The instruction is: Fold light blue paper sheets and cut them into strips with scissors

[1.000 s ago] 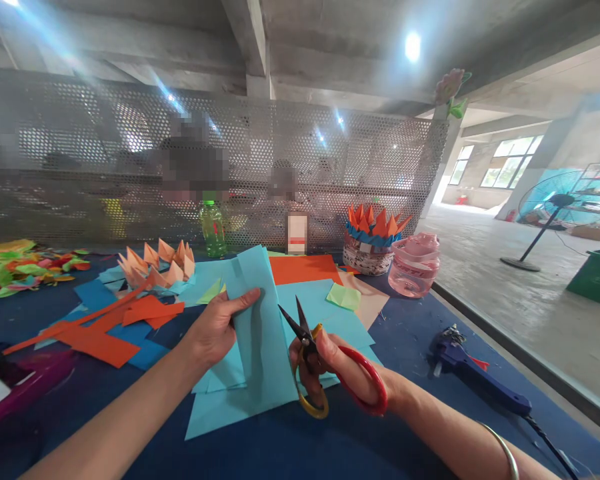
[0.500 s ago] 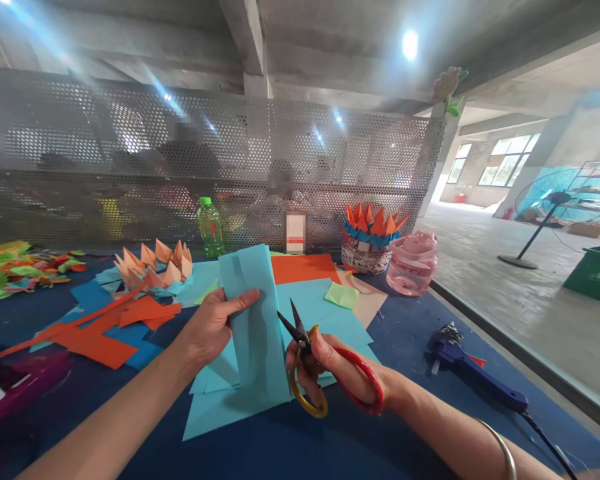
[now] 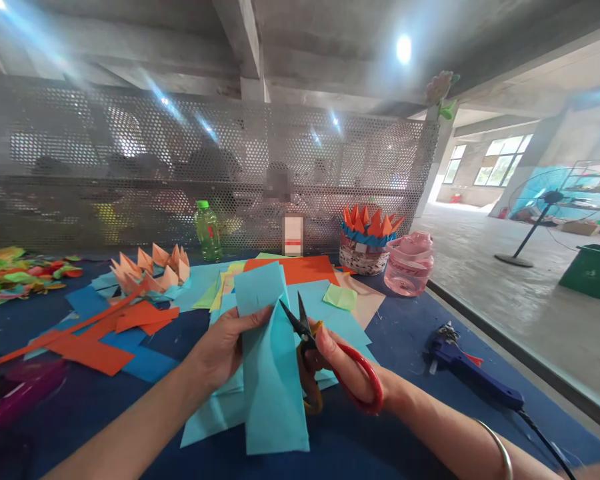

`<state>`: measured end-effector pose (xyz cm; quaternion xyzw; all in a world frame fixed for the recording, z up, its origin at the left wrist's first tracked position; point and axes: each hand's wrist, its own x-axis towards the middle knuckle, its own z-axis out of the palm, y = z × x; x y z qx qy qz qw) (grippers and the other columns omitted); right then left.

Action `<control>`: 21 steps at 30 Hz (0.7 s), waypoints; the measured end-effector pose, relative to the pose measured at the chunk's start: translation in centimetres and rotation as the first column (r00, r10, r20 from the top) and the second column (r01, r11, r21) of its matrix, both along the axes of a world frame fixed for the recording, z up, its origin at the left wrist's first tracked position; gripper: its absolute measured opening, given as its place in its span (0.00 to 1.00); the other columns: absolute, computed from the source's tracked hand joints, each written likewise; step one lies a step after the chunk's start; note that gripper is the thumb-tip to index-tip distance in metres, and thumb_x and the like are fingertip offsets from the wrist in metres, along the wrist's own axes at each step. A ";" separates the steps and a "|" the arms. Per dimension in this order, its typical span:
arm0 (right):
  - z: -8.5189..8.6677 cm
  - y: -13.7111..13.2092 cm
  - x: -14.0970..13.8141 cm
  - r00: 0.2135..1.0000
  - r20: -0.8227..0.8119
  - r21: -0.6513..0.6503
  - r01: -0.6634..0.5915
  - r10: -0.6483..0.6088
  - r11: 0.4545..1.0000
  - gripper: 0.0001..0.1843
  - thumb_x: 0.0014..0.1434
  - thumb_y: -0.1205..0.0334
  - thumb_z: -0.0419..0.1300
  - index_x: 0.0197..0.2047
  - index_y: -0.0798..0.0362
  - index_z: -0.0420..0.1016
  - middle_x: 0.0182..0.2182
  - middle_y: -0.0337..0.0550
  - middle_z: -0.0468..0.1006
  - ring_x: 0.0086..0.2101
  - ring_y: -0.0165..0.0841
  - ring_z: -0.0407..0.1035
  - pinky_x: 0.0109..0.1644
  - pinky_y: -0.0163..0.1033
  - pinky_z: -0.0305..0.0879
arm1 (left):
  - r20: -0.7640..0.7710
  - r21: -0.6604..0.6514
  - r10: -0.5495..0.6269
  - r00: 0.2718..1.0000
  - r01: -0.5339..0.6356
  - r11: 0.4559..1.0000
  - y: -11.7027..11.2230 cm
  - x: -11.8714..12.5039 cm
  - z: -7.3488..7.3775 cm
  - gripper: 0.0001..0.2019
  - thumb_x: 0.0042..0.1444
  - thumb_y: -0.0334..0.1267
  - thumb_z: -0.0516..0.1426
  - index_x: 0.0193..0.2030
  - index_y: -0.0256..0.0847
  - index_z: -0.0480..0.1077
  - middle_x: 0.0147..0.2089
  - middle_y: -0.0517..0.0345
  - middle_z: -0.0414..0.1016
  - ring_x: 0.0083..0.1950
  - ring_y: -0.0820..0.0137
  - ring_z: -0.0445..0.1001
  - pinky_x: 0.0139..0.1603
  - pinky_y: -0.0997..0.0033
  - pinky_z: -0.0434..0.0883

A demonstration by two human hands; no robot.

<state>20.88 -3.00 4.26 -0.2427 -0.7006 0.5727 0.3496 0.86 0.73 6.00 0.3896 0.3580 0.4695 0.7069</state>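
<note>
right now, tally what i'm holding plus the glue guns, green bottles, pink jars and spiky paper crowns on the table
scissors, in right hand: 1
light blue sheet, in left hand: 1
glue gun: 1
green bottle: 1
pink jar: 1
spiky paper crowns: 2, peach crown, orange-and-blue crown
total: 7

Perforated metal screen [image 3: 130,167] spans the rear. Concrete ceiling beam [image 3: 250,40] runs overhead beside a lit round lamp [image 3: 403,48]. Bare concrete floor [image 3: 500,293], pedestal fan [image 3: 545,213] and windows [image 3: 503,160] lie right
</note>
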 end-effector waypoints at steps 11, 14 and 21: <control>-0.5 0.4 -0.2 0.995 0.006 -0.071 0.096 -0.096 0.993 0.33 0.61 0.31 0.37 0.29 0.54 0.60 0.24 0.38 0.66 0.25 0.27 0.63 0.33 0.36 0.60 | -0.029 -0.006 0.024 0.999 -0.024 1.000 -0.5 0.3 0.2 0.12 0.45 0.35 0.68 0.38 0.35 0.78 0.37 0.46 0.83 0.37 0.57 0.81 0.43 0.59 0.76; -0.4 0.6 -0.1 0.997 0.003 -0.046 0.081 -0.081 0.996 0.31 0.63 0.35 0.42 0.28 0.55 0.62 0.22 0.39 0.66 0.24 0.28 0.64 0.32 0.36 0.60 | -0.047 -0.027 0.000 0.999 -0.001 1.000 -0.8 0.4 0.2 0.13 0.45 0.35 0.68 0.40 0.35 0.78 0.39 0.46 0.83 0.40 0.55 0.80 0.46 0.58 0.75; 0.0 0.5 -0.2 0.991 0.013 -0.046 0.134 -0.133 0.990 0.18 0.58 0.48 0.61 0.37 0.54 0.64 0.21 0.29 0.55 0.21 0.22 0.52 0.24 0.30 0.50 | -0.027 -0.041 -0.024 0.999 0.022 0.999 -1.3 0.7 0.0 0.15 0.47 0.36 0.67 0.43 0.36 0.78 0.41 0.46 0.82 0.42 0.53 0.80 0.45 0.57 0.75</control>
